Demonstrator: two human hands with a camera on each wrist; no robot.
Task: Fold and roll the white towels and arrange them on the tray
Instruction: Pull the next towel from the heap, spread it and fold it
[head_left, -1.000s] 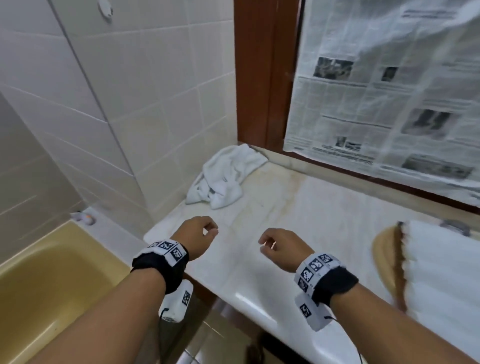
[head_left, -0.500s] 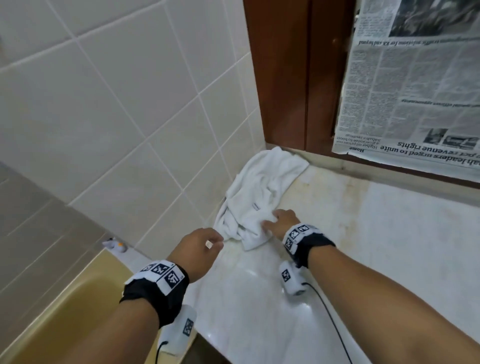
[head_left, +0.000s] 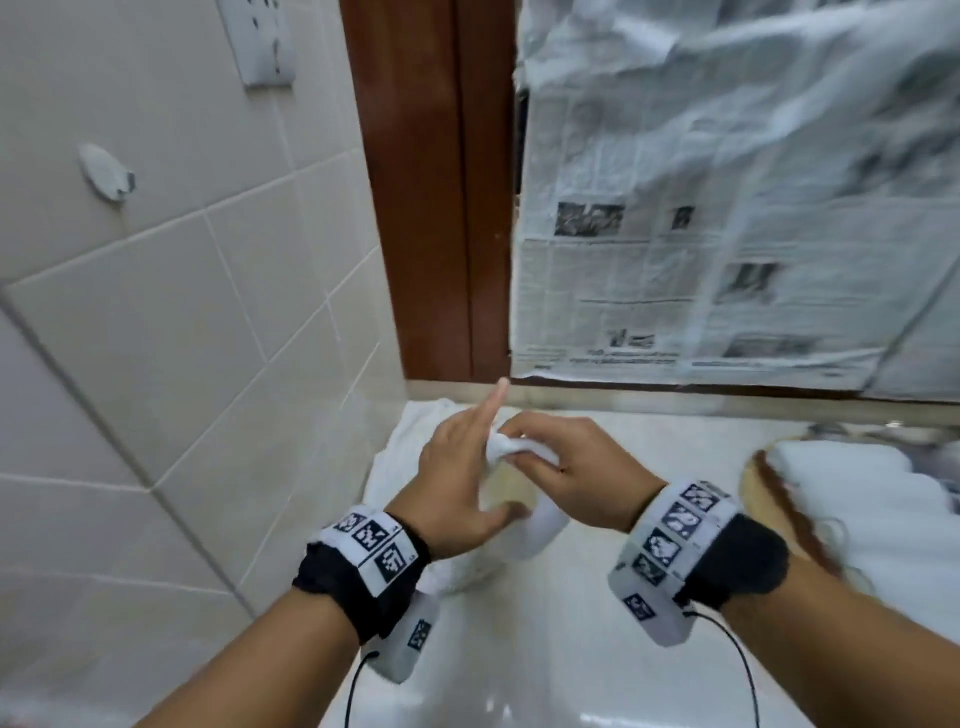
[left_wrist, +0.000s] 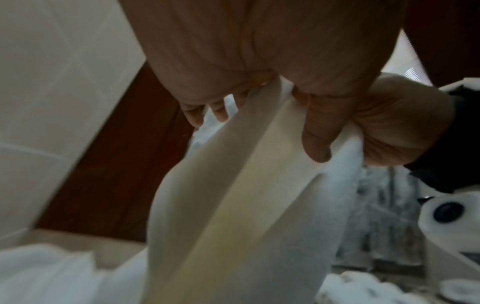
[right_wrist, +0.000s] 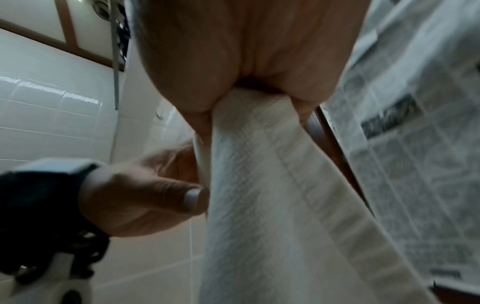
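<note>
The right hand (head_left: 566, 467) is closed on a bunched edge of the towel (head_left: 524, 525) at the centre of the head view; its wrist view shows the cloth coming straight out of the fist and hanging down. The left hand (head_left: 457, 483) meets it just to the left: its thumb presses into the cloth while the forefinger points up straight, and in its own wrist view the fingers (left_wrist: 218, 111) look curled round the edge beside the other hand. The rest of the towel trails down to the counter (head_left: 519, 649), with more white cloth lying at the wall, centre left. At the right edge of the frame the tray (head_left: 769, 493) already bears rolled towels (head_left: 872, 509).

I judge this the start of another towel: lifted, not yet spread. Next the hands must slide apart along the edge to find the corners, shake it flat, and lay it on the counter to fold.
</note>
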